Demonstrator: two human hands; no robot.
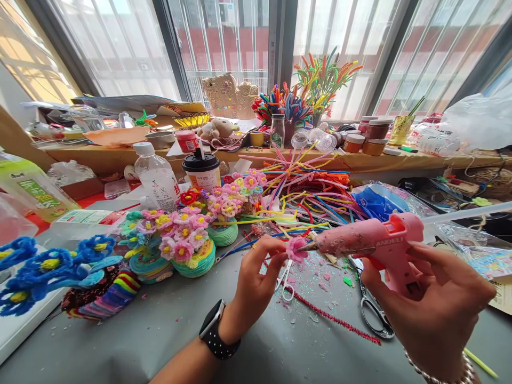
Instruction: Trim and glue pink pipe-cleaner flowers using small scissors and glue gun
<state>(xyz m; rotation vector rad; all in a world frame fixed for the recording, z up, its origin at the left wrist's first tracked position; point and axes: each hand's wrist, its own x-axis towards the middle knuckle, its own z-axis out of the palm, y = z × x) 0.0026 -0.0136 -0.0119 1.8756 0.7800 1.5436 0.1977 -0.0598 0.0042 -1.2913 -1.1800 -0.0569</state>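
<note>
**Small pink flower pinched at the nozzle of a glue gun**

The pink flower is above the middle of the bench, off the surface, its edge closed between the left hand's thumb and fingertips. It looks feather-light, fuzzy and easily squashed; the outer petals seem the place to hold it, with a light pinch, clear of the metal tip. Whether that tip touches the petals is hard to tell.

The right hand is wrapped around the handle of the glue gun. This is probably stiff and heavier towards the body, with a long glue stick poking out behind; the handle is the sound hold, since the nozzle may be hot.

The bench is grey and smooth-looking, scattered with glitter and scraps. White-handled scissors and a red tinsel stem lie below the hands, finished flower pots to the left, and a pile of fuzzy stems towards the far edge. Beyond, a crowded ledge runs beneath bright windows.
</note>
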